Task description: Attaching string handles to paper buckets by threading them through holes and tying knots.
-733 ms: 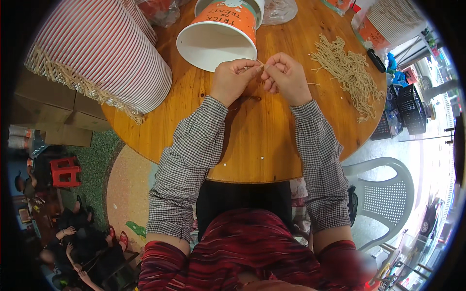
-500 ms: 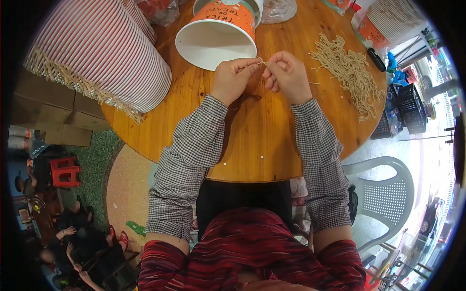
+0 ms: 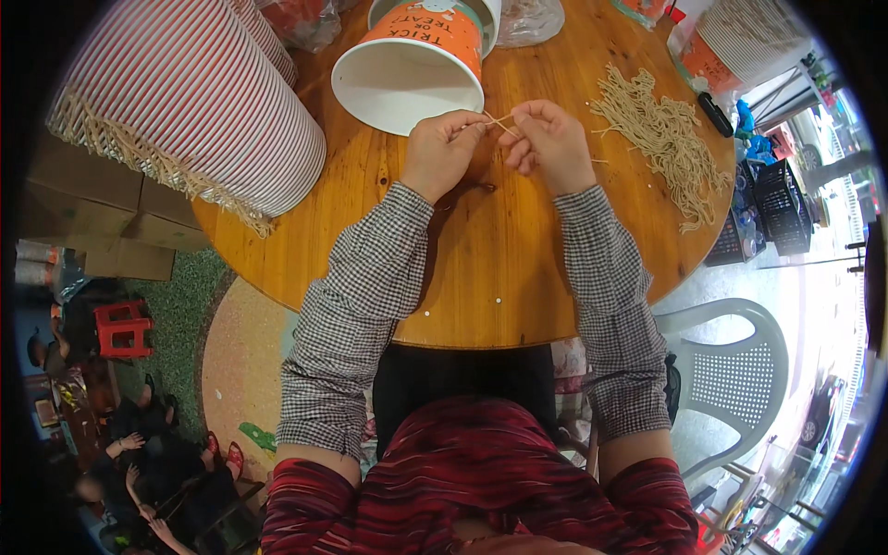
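Between my hands a thin beige cord [image 3: 500,121] crosses over itself beside the rim of a paper bucket. My left hand [image 3: 442,153] pinches one part of the cord between thumb and forefinger. My right hand [image 3: 552,143] grips the other part, its remaining fingers curled. The orange-and-white paper bucket [image 3: 407,88] lies on its side just beyond my left hand, its white open mouth facing me. Whether the cord passes through the bucket's wall is hidden. A loose pile of beige cords [image 3: 661,139] lies to the right of my right hand.
Tall nested stacks of white buckets [image 3: 203,102] lean at the left, with cord loops along one side. A wrapped bucket stack [image 3: 740,46] and a black object [image 3: 714,115] are at the far right. A grey plastic chair [image 3: 731,379] stands beside the round wooden table [image 3: 490,250].
The cord ends now show a clear crossing between my fingers, and my hands are slightly farther apart. The bucket has shifted a little to the left.
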